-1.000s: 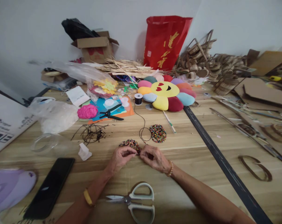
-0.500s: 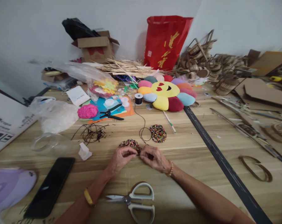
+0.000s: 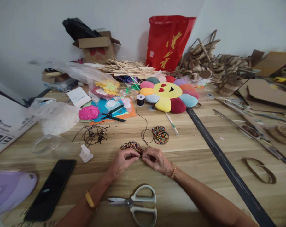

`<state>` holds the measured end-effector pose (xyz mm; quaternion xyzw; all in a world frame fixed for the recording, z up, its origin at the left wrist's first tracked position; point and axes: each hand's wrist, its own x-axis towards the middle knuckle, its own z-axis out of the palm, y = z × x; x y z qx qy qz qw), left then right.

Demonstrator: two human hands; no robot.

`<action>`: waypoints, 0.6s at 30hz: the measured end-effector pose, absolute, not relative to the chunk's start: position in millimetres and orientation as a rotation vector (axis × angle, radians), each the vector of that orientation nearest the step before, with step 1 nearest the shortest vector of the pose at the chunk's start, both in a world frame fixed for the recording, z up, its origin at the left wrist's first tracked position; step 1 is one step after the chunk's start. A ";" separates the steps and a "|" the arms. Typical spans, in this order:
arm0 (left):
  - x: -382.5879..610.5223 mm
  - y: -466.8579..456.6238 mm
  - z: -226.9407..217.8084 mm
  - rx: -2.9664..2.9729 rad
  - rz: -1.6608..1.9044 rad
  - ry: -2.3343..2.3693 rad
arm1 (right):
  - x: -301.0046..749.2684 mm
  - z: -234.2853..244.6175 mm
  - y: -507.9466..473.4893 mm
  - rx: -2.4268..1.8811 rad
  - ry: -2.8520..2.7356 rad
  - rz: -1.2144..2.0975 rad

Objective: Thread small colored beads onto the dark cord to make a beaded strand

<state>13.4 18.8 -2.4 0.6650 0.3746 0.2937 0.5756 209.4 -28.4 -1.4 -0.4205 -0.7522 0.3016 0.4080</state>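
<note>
My left hand and my right hand meet fingertip to fingertip over the table, both pinched closed. Just behind them lies a heap of small multicoloured beads, partly covered by my fingers. A thin black cord runs from a spool down to the fingers of my right hand, which grip its end. What my left fingertips pinch is too small to make out. Right of the cord rests a coil of strung beads. White-handled scissors lie slightly open in front of my wrists.
Left of me are a black phone, a clear plastic jar and a tangle of black cord scraps. Black pliers rest on coloured sheets. A flower cushion and a red bag stand behind. A black strip crosses the right side.
My fingertips have shifted very slightly where they meet. Everything else on the table stays where it was.
</note>
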 end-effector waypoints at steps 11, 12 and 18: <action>14.6 17.9 -0.1 1.508 0.665 0.898 | 208.9 -0.1 -28.9 -1.060 -1.907 0.746; 14.8 17.7 0.3 1.498 0.659 0.904 | 209.0 -0.8 -29.0 -1.063 -1.907 0.746; 16.2 17.1 0.7 1.487 0.662 0.908 | 209.0 -0.9 -29.0 -1.048 -1.907 0.752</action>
